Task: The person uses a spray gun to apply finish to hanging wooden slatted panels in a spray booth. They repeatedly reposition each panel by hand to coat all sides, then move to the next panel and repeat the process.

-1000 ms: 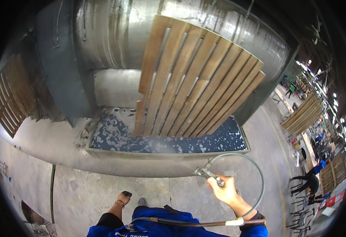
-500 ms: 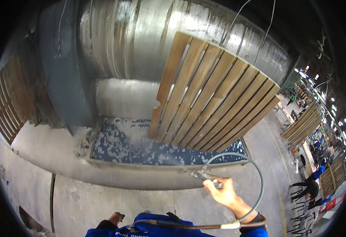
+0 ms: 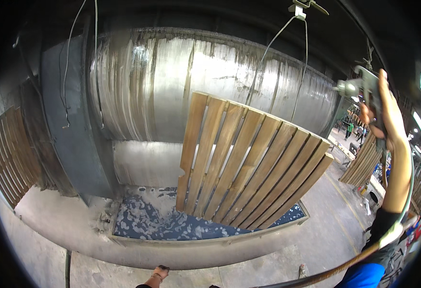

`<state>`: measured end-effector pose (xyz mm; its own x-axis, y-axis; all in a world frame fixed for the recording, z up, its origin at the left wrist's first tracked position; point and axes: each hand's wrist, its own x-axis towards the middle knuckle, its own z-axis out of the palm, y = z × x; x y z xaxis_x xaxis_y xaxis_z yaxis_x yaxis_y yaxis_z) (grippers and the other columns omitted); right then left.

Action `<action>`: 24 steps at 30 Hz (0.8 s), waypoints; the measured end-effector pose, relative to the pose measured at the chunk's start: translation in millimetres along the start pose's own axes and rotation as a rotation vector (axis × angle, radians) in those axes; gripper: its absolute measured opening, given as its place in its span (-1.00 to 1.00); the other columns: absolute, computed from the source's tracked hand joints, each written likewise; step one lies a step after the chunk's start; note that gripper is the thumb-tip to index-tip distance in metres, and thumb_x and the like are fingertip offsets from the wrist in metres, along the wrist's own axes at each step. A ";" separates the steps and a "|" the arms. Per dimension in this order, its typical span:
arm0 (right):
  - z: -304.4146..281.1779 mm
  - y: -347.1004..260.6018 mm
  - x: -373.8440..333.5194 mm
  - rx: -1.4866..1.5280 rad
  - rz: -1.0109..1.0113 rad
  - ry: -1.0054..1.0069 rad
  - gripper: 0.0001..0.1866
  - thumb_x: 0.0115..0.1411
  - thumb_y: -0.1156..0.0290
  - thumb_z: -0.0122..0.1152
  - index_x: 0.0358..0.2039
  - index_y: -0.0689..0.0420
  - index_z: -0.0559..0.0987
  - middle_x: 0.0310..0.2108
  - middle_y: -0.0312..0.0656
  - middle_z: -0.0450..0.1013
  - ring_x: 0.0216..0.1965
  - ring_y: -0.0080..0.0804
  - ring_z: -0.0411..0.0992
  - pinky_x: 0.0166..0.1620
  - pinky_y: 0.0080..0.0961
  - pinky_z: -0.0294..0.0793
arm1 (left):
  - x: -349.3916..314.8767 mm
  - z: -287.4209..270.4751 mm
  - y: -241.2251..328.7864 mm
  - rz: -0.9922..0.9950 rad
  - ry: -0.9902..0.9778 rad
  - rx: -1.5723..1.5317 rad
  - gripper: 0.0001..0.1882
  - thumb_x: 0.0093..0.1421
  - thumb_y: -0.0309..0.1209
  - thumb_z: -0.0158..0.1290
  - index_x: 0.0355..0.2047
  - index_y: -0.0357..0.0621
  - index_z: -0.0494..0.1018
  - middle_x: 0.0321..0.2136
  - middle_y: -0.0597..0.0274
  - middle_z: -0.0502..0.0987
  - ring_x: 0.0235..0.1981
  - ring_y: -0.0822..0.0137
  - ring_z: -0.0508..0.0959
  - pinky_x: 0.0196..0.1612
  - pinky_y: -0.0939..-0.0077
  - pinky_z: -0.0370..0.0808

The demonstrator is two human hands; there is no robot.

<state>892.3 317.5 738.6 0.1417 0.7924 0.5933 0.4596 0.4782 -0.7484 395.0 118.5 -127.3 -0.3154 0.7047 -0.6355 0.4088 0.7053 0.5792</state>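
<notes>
My right hand (image 3: 390,117) is raised at the upper right, its fingers wrapped round a spray gun (image 3: 374,93) whose nozzle faces left. A hose (image 3: 410,177) runs down from the gun beside my forearm. In front of me a slatted wooden panel (image 3: 240,168) hangs tilted from wires; the gun is to its upper right, apart from it. My left hand (image 3: 161,272) is low at the bottom edge, fingers curled, with nothing visible in them.
Below the panel lies a trough (image 3: 210,239) of dark, foam-flecked liquid. Behind it stands a large streaked metal drum (image 3: 172,86). A grey upright plate (image 3: 71,125) and another slatted panel (image 3: 8,153) are at left. Another slatted panel (image 3: 361,163) hangs at right.
My right hand has swung the spray gun up and right, from below the panel to beyond its upper right. My left hand appears slightly farther right. The whole view has tilted upward.
</notes>
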 end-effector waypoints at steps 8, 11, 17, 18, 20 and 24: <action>56.3 -53.6 49.5 0.048 -0.157 -0.383 -0.12 0.26 -0.49 -0.08 -0.24 0.25 0.57 -0.62 -0.32 0.43 -0.64 -0.72 0.41 -0.78 -0.78 0.08 | -43.8 43.7 65.0 0.021 -0.101 0.067 -0.44 0.35 -0.05 -0.05 0.20 -0.17 0.46 0.20 0.01 0.51 0.24 0.03 0.47 0.29 0.28 0.36; 42.0 -53.6 60.0 -0.043 -0.147 -0.375 -0.12 0.28 -0.49 -0.10 -0.24 0.27 0.51 -0.66 -0.30 0.41 -0.69 -0.67 0.38 -0.82 -0.79 0.07 | -43.1 38.2 57.0 -0.036 -0.091 0.076 -0.42 0.37 -0.04 -0.08 0.23 -0.20 0.42 0.22 -0.03 0.47 0.26 0.01 0.44 0.30 0.27 0.34; -56.1 -28.8 52.3 -0.260 0.025 -0.208 -0.20 0.30 -0.47 -0.11 -0.36 0.16 0.51 -0.76 -0.31 0.39 -0.80 -0.62 0.35 -0.83 -0.75 0.09 | -38.5 12.7 48.4 -0.074 0.014 0.059 -0.37 0.42 -0.01 -0.14 0.28 -0.26 0.34 0.28 -0.10 0.39 0.31 -0.02 0.38 0.34 0.27 0.29; -74.4 -21.9 50.2 -0.291 0.047 -0.125 -0.21 0.30 -0.46 -0.10 -0.39 0.15 0.50 -0.76 -0.31 0.39 -0.79 -0.62 0.37 -0.83 -0.76 0.11 | -36.3 6.9 50.2 -0.075 0.041 0.055 -0.36 0.43 -0.01 -0.14 0.29 -0.27 0.32 0.28 -0.12 0.38 0.31 -0.02 0.37 0.34 0.27 0.28; -114.7 -14.4 44.5 -0.469 0.100 -0.032 -0.15 0.25 -0.51 -0.10 -0.40 0.18 0.54 -0.72 -0.32 0.39 -0.75 -0.63 0.40 -0.78 -0.75 0.17 | -26.1 -7.9 57.2 -0.060 0.113 0.033 -0.34 0.44 0.00 -0.16 0.31 -0.29 0.29 0.30 -0.14 0.35 0.33 -0.03 0.35 0.35 0.27 0.26; -179.0 10.6 13.7 -0.624 0.174 0.152 -0.19 0.26 -0.50 -0.11 -0.34 0.12 0.57 -0.69 -0.36 0.40 -0.69 -0.67 0.42 -0.74 -0.72 0.21 | 8.3 -48.5 82.2 0.028 0.353 -0.052 -0.31 0.47 0.02 -0.20 0.35 -0.34 0.24 0.34 -0.19 0.30 0.36 -0.05 0.32 0.38 0.27 0.23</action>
<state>1056.1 265.7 791.8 0.3606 0.7543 0.5486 0.8337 0.0030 -0.5521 384.5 186.0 -60.2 -0.5847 0.7007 -0.4087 0.3804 0.6819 0.6248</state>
